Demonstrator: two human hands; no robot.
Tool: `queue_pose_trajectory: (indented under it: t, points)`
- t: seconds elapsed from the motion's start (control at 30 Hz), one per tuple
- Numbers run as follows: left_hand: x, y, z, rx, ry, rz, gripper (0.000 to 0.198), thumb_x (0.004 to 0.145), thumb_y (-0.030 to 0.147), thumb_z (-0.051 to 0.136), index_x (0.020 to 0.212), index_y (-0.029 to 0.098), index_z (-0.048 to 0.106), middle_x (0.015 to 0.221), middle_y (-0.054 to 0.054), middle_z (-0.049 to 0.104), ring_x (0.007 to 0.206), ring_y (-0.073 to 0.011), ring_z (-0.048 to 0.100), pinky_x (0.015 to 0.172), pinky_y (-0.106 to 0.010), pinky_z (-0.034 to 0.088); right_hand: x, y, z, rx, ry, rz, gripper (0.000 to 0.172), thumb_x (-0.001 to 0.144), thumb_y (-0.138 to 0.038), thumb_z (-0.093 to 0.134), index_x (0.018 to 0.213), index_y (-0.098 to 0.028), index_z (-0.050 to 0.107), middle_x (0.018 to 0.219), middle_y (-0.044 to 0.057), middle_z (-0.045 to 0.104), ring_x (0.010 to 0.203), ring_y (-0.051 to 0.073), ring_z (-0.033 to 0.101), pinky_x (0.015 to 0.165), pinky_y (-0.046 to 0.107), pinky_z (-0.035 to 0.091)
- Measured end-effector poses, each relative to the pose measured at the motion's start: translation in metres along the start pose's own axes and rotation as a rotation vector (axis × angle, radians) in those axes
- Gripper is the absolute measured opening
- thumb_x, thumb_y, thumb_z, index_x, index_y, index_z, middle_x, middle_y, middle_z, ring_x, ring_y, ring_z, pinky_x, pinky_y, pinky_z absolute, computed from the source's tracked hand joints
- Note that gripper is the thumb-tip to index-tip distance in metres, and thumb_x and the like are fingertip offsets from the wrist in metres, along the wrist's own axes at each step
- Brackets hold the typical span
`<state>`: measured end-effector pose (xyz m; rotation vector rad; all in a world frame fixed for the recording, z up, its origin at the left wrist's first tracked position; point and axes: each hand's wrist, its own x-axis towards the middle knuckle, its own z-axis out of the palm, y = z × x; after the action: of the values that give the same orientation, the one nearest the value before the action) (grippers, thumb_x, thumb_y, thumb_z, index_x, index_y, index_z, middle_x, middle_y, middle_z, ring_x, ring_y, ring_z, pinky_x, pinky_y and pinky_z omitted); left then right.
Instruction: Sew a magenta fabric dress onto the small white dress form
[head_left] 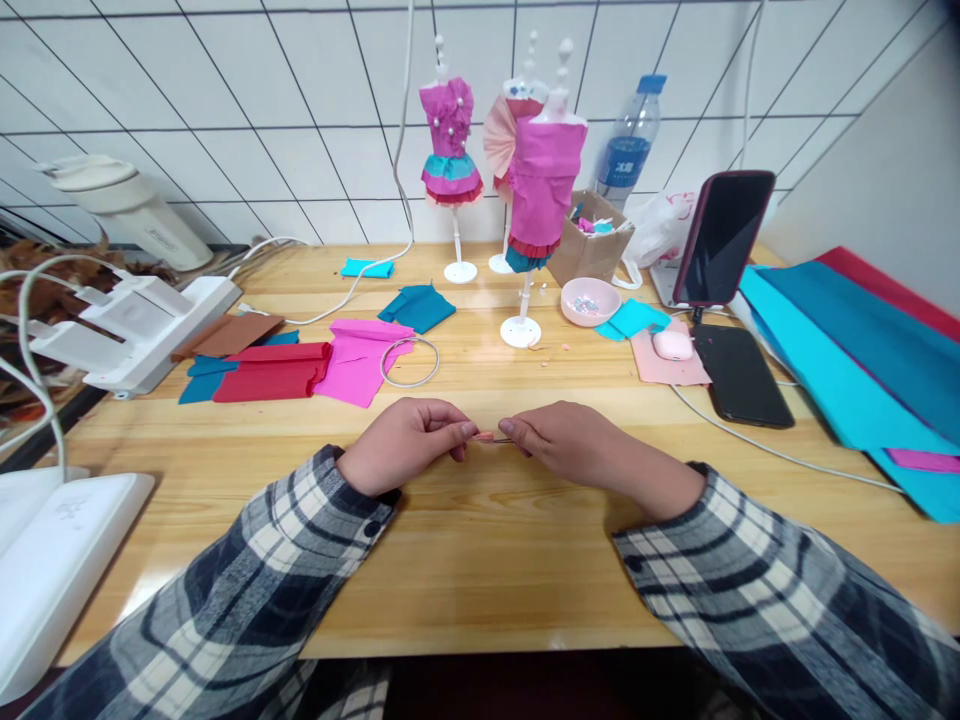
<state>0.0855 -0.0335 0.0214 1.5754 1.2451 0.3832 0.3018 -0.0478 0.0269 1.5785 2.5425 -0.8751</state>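
My left hand pinches a small strip of pink crepe paper between thumb and fingers, just above the table's front half. From the right, my right hand is closed around a thin metal tool; its narrow end meets the pink strip, and the rest is hidden in my fingers. Beyond my hands stands a small mannequin wrapped in magenta crepe paper, with red and teal layers at the hem. A wire ring lies partly over a magenta paper sheet.
Two more dressed mannequins stand behind, one with a beaded magenta dress. A pink bowl of beads, cardboard box and propped phone sit at right. A power strip is left. A white cable crosses the right side.
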Motion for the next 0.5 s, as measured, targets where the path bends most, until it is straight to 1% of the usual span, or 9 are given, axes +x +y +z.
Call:
queue_pose_trajectory:
  t: [0.17, 0.33, 0.5]
  points:
    - [0.0001, 0.0006, -0.0002, 0.012, -0.003, 0.003, 0.03, 0.077, 0.046, 0.064, 0.081, 0.018, 0.073, 0.063, 0.0, 0.07, 0.06, -0.0138, 0.062, 0.061, -0.023, 0.046, -0.0002, 0.0, 0.0005, 0.007, -0.002, -0.006, 0.053, 0.101, -0.046, 0.022, 0.092, -0.023, 0.069, 0.087, 0.004, 0.071, 0.074, 0.018, 0.06, 0.06, 0.028, 0.032]
    - [0.0001, 0.001, -0.0004, 0.033, -0.007, -0.001, 0.031, 0.077, 0.047, 0.064, 0.082, 0.017, 0.073, 0.064, -0.001, 0.07, 0.061, -0.0139, 0.062, 0.061, -0.023, 0.046, 0.0008, 0.0019, 0.0021, 0.002, -0.002, -0.004, 0.052, 0.1, -0.048, 0.024, 0.101, -0.026, 0.07, 0.102, 0.005, 0.073, 0.086, 0.022, 0.064, 0.065, 0.029, 0.035]
    - [0.0003, 0.0013, -0.0005, 0.026, -0.01, -0.002, 0.032, 0.076, 0.048, 0.064, 0.082, 0.018, 0.073, 0.065, -0.001, 0.071, 0.062, -0.015, 0.063, 0.062, -0.024, 0.048, 0.0012, 0.0025, 0.0022, 0.015, -0.02, 0.01, 0.052, 0.099, -0.051, 0.025, 0.107, -0.027, 0.071, 0.104, 0.006, 0.073, 0.092, 0.024, 0.064, 0.069, 0.03, 0.039]
